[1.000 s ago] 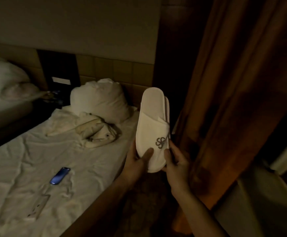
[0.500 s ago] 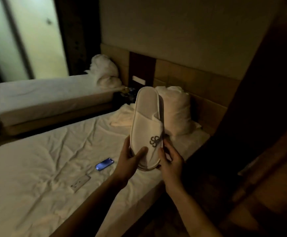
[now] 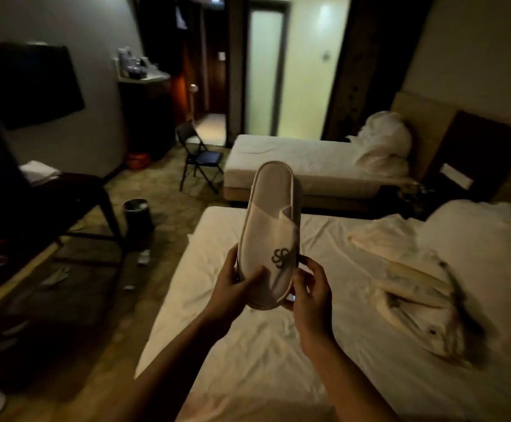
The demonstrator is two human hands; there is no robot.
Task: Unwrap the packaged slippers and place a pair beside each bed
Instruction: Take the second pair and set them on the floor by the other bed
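Above the near bed [image 3: 248, 345] — white sheet rumpled — both hands hold white slippers [image 3: 269, 236] upright, toe end down: left hand [image 3: 233, 292] with fingers behind and thumb across the front, right hand [image 3: 309, 295] pinching the right edge. Farther back stand a second bed [image 3: 294, 159], a folding chair [image 3: 201, 158] and a dark bin [image 3: 137, 213] on the patterned carpet.

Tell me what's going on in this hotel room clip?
A person stands at the side of the near bed, holding a pair of white slippers stacked together, toe end down. The left hand grips the toe end from the left and the right hand pinches the right edge. No wrapper shows on them. No slippers can be seen on the floor by the near bed or the far bed yet.
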